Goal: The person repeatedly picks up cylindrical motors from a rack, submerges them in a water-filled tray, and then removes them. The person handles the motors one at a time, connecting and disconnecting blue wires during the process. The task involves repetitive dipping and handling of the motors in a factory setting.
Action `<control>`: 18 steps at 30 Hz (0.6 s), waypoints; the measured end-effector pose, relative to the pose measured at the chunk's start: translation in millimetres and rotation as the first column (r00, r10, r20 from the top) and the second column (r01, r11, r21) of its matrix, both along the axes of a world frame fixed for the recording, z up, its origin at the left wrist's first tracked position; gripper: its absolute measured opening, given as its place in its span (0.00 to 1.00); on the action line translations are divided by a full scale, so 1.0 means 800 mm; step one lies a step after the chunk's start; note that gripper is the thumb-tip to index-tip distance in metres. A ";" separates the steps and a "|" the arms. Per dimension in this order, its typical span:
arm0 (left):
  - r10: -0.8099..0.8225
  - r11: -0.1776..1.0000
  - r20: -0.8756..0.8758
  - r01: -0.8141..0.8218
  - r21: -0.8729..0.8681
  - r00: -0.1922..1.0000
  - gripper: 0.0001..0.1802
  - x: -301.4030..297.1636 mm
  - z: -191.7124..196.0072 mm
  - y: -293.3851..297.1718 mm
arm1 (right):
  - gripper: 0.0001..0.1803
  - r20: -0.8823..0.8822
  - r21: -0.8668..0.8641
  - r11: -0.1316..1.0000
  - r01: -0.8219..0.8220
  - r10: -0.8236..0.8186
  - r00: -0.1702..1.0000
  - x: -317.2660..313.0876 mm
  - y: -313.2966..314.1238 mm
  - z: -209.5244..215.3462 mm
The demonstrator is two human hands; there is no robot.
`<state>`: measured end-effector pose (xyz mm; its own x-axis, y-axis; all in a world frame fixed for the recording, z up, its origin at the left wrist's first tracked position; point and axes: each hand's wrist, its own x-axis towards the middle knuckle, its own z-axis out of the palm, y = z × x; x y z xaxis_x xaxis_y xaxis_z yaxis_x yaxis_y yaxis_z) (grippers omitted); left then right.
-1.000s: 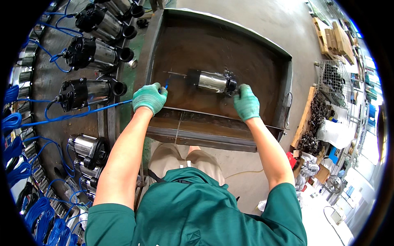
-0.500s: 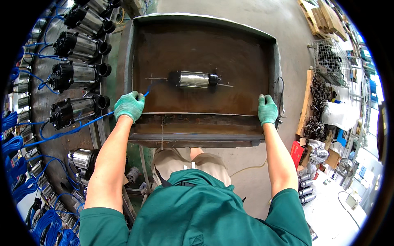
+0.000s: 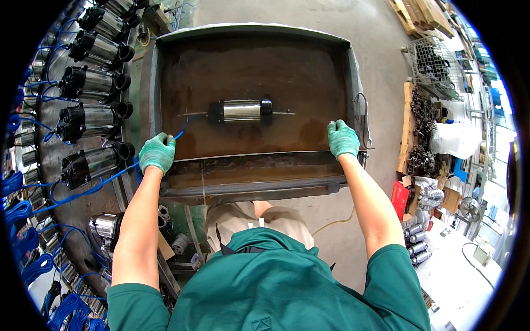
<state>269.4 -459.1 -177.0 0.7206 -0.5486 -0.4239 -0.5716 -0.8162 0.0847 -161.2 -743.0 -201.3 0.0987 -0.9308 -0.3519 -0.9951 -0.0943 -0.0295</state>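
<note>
Rusty metal tray holds one silver cylindrical motor, lying flat, well beyond both sets of fingertips. Left hand and right hand, green-gloved, fingers curled over the tray's near rim; blue cable runs under the left fingers.

Left of the left hand, the rows of cylindrical pumps run out of frame at the picture's dark rim, and the hand covers part of the blue cable.

Rusty brown metal tray, raised rim all round, and 1 silver cylindrical motor with black end caps lying on its side at the middle, thin rods poking out both ends.
</note>
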 end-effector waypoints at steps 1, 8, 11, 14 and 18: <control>-0.002 1.000 0.003 0.002 -0.005 1.000 0.20 0.000 0.001 0.000 | 0.24 0.002 -0.006 1.000 0.014 -0.014 1.000 0.000 0.000 0.001; 0.007 1.000 0.014 -0.007 -0.004 1.000 0.20 -0.003 0.006 -0.001 | 0.24 0.014 0.021 0.998 0.051 -0.051 0.999 0.003 0.000 0.007; 0.002 1.000 0.007 -0.002 -0.007 1.000 0.20 -0.001 0.002 0.000 | 0.24 0.004 0.014 0.999 0.041 -0.041 0.999 0.001 0.000 0.004; -0.001 1.000 0.016 0.002 -0.014 1.000 0.20 -0.001 -0.001 0.001 | 0.24 0.009 0.023 0.999 0.031 -0.031 0.999 0.000 -0.001 0.003; -0.005 1.000 0.033 0.006 -0.021 0.999 0.20 -0.003 0.001 0.001 | 0.25 0.015 0.033 0.999 0.032 -0.033 0.999 0.002 -0.001 0.006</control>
